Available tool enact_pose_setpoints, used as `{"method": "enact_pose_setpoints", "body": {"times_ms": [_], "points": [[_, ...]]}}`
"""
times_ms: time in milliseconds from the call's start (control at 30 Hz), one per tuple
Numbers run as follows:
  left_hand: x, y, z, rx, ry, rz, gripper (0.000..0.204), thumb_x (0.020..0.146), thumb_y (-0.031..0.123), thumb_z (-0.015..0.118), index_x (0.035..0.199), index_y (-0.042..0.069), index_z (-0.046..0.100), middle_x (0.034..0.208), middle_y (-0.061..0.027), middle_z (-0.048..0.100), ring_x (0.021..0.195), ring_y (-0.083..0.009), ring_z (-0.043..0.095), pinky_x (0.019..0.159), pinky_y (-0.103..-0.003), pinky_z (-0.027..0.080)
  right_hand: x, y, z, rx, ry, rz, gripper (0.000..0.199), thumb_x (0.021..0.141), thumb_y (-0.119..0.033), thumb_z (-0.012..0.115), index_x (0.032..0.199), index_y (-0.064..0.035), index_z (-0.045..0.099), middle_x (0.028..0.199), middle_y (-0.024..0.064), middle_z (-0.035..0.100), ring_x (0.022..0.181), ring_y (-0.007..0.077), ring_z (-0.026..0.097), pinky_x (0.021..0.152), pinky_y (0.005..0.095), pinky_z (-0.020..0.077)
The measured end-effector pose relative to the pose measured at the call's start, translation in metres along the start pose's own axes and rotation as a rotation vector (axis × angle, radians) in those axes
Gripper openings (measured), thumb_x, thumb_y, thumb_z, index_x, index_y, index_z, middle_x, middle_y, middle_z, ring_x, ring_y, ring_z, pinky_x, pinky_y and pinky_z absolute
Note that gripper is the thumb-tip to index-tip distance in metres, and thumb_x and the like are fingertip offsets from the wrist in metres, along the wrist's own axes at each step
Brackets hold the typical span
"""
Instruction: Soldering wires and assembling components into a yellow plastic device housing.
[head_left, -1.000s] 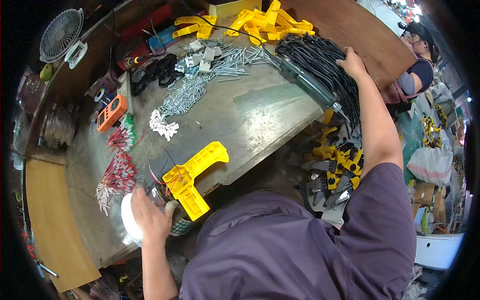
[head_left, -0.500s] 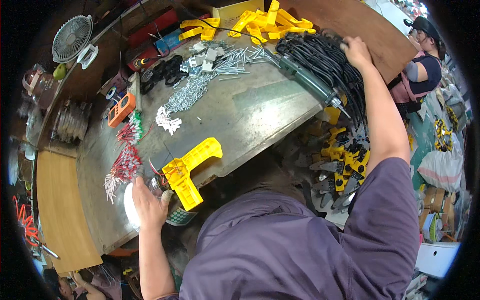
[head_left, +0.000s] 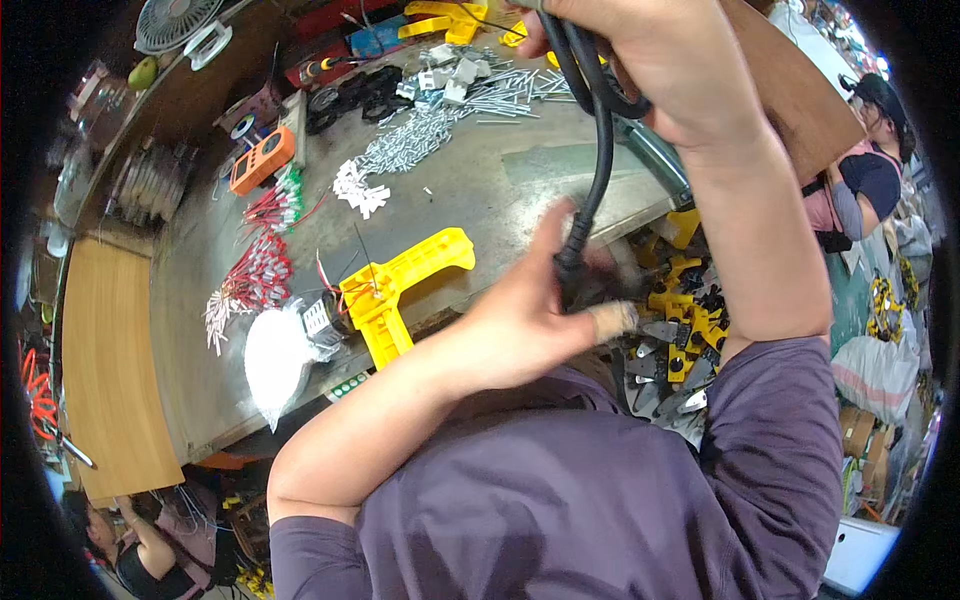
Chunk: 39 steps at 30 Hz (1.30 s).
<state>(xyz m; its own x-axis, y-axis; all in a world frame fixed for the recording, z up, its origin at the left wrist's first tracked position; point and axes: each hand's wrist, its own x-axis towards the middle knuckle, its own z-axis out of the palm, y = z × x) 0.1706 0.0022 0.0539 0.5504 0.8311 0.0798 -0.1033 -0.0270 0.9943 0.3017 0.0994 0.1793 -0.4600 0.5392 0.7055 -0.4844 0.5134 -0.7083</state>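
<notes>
My right hand (head_left: 665,75) is raised at the top, closed round a looped black power cord (head_left: 603,150). The cord's thicker end hangs down to my left hand (head_left: 520,315). My left hand's thumb, wrapped in a pale band, stretches sideways with the fingers apart; some fingers are blurred or hidden behind the cord, and no firm grip shows. Left of it, a yellow plastic tool housing (head_left: 425,258) lies at the table's near edge. Wires stick out of it beside a motor-like part (head_left: 322,320), and a bright white rounded object (head_left: 278,360) adjoins that.
On the metal table (head_left: 480,220) are screws (head_left: 405,140), white connectors (head_left: 360,190), red-wired parts (head_left: 262,270) and an orange meter (head_left: 262,160). A green power screwdriver (head_left: 655,160) lies at right. Yellow-black tool assemblies (head_left: 690,330) sit below the edge. A co-worker (head_left: 870,180) is at far right.
My right hand has lifted a black cord from the bundle and come left toward me. My left hand has left the yellow housing and moved right to the cord's end.
</notes>
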Motion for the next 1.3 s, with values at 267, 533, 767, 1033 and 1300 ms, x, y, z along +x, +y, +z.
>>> {"method": "enact_pose_setpoints", "body": {"times_ms": [267,533,767,1033,1300], "points": [[-0.075,-0.010,-0.038,0.967,0.092,-0.041,0.041,0.085,0.004,0.054,0.124,0.002,0.041,0.084,-0.0206,0.060,0.075,-0.0384,0.061,0.062,-0.046,0.047,-0.138,0.108,-0.118,-0.788,0.462,0.483,0.049,0.077,-0.014,0.069,0.119,0.0070,0.053,0.097,0.0132,0.066,0.089,0.0194,0.063,0.082,0.0299,0.0479],[-0.073,-0.029,-0.061,0.829,0.507,0.205,0.033,0.080,-0.006,0.068,0.110,-0.001,0.055,0.101,-0.0112,0.066,0.095,-0.0201,0.066,0.081,-0.032,0.053,-0.124,0.097,0.001,-1.017,0.097,0.273,0.047,0.077,-0.010,0.068,0.120,-0.0001,0.051,0.115,0.0168,0.055,0.110,0.0305,0.054,0.098,0.0399,0.0413],[-0.077,-0.029,-0.065,0.487,0.722,0.246,0.051,0.076,-0.005,0.070,0.119,0.001,0.044,0.103,-0.0075,0.061,0.085,-0.0136,0.063,0.069,-0.026,0.049,-0.119,0.095,0.059,-0.490,-0.269,0.527,0.028,0.078,-0.005,0.062,0.105,0.0011,0.058,0.080,0.0160,0.063,0.069,0.0310,0.063,0.064,0.0356,0.0494],[-0.079,-0.029,-0.069,0.221,0.743,0.136,0.056,0.079,-0.006,0.064,0.124,0.003,0.032,0.096,-0.0085,0.059,0.082,-0.0117,0.060,0.069,-0.024,0.048,-0.111,0.102,0.064,-0.019,-0.130,0.899,0.013,0.090,-0.007,0.056,0.101,0.0007,0.056,0.082,0.0067,0.065,0.071,0.0107,0.061,0.063,0.0248,0.0492],[-0.081,-0.035,-0.079,0.127,0.728,0.140,0.055,0.085,0.000,0.064,0.127,0.003,0.028,0.101,-0.0108,0.059,0.086,-0.0147,0.061,0.079,-0.028,0.050,-0.106,0.123,0.056,0.359,-0.170,0.895,0.013,0.091,-0.012,0.060,0.097,-0.0013,0.058,0.082,0.0044,0.063,0.071,0.0116,0.061,0.066,0.0255,0.0512]]}}
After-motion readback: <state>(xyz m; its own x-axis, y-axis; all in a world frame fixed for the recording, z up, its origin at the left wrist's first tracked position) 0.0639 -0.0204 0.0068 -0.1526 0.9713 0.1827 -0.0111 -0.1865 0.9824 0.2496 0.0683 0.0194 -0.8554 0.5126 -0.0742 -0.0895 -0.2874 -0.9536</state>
